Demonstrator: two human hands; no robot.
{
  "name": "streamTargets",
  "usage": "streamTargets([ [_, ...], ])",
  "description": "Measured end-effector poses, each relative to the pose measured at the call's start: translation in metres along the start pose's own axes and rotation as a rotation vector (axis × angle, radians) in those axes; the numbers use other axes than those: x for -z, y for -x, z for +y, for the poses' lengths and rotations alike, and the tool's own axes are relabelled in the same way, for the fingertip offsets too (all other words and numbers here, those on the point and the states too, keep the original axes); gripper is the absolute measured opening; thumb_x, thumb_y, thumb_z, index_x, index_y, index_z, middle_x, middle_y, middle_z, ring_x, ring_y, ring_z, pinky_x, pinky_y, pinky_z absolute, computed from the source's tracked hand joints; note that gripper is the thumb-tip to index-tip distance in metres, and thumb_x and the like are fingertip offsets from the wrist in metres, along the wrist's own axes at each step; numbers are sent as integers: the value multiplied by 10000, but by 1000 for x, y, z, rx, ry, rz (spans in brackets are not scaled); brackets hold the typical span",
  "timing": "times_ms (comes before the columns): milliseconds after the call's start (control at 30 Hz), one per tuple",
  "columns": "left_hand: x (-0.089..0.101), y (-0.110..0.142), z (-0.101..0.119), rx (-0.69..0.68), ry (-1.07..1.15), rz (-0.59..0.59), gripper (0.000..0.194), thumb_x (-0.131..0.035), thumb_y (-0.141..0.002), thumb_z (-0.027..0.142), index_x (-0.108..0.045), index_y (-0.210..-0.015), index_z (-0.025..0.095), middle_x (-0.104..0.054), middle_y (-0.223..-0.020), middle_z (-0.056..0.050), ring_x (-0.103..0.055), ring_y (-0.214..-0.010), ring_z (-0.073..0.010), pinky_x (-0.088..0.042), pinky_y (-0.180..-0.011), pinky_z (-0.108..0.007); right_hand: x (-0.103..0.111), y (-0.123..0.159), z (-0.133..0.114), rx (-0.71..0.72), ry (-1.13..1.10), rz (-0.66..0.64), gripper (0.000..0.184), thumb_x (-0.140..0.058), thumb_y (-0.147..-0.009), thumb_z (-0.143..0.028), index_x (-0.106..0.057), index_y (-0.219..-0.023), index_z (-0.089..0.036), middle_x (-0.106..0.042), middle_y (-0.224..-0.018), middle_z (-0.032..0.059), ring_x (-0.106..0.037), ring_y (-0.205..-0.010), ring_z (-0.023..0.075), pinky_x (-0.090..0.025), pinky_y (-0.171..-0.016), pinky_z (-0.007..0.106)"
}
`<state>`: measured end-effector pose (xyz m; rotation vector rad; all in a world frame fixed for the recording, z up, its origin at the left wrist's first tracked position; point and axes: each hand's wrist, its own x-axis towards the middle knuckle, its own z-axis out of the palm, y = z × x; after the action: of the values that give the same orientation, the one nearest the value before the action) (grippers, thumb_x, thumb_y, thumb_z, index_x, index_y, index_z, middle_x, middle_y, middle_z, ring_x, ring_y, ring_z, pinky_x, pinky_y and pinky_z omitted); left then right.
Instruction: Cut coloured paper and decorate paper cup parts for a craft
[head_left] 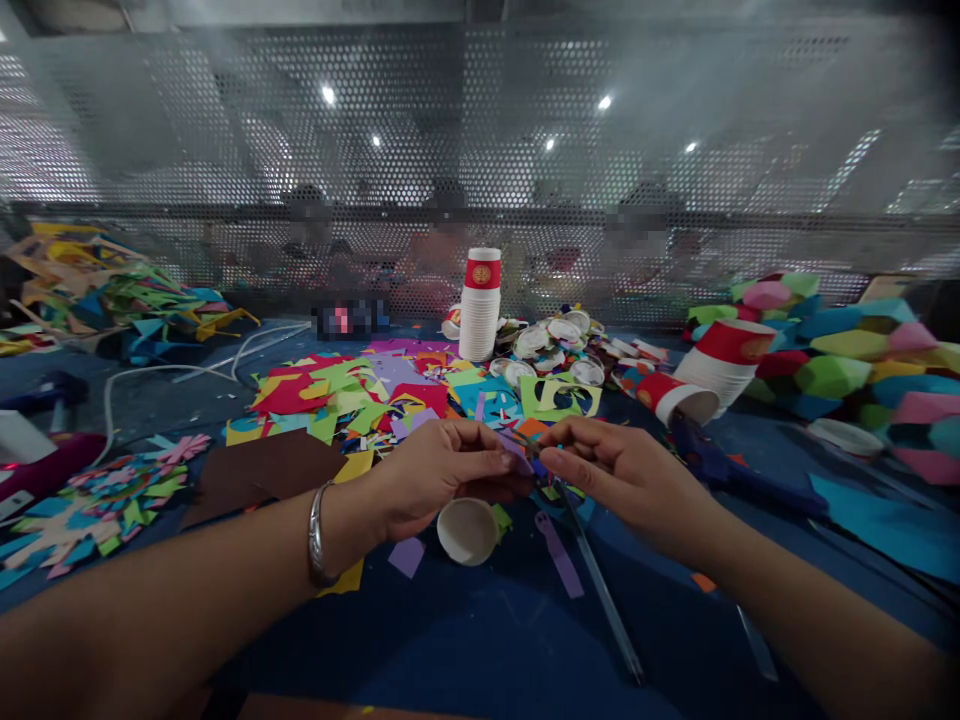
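My left hand (pixel 442 475) and my right hand (pixel 622 475) meet over the middle of the blue table (pixel 480 640). Both pinch a small purple paper piece (pixel 517 455) between thumb and fingers. A silver bangle (pixel 319 535) sits on my left wrist. Under my left hand lies a white paper cup (pixel 466 530) on its side, mouth toward me. A purple paper strip (pixel 559 555) and a long thin metal strip (pixel 600 590) lie on the table below my right hand.
Coloured paper scraps (pixel 360 400) cover the table's middle. A stack of red-and-white cups (pixel 480 305) stands behind, with cut cup bottoms (pixel 555 350) beside it and tipped cups (pixel 712 375) to the right. Folded paper shapes (pixel 847 370) pile at right. A blue glue gun (pixel 712 465) lies near my right hand. A perforated metal screen (pixel 480 150) closes the back.
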<state>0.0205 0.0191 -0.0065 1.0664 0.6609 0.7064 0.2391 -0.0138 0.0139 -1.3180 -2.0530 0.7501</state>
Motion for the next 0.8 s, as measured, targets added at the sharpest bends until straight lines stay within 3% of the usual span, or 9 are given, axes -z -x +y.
streamTargets([
  [367,-1,-2,-6,15,32,-41,163,-853,-755,249,-743,-813,143,-771,-816,-48,-728,-790,-131,-551,-810,-256,-4,3,-5,47,-67,-37,261,-511,-983,-450,-643,-944,-229,-636,-749,4,-517,-623,146,-380,-557,253],
  [800,-6,1,-6,29,65,-24,223,-851,-748,209,-652,-790,116,-763,-829,-58,-752,-796,-152,-556,-747,-234,-2,3,-5,69,-86,25,279,-517,-989,-442,-622,-876,-210,-615,-721,-11,-542,-646,139,-411,-594,254],
])
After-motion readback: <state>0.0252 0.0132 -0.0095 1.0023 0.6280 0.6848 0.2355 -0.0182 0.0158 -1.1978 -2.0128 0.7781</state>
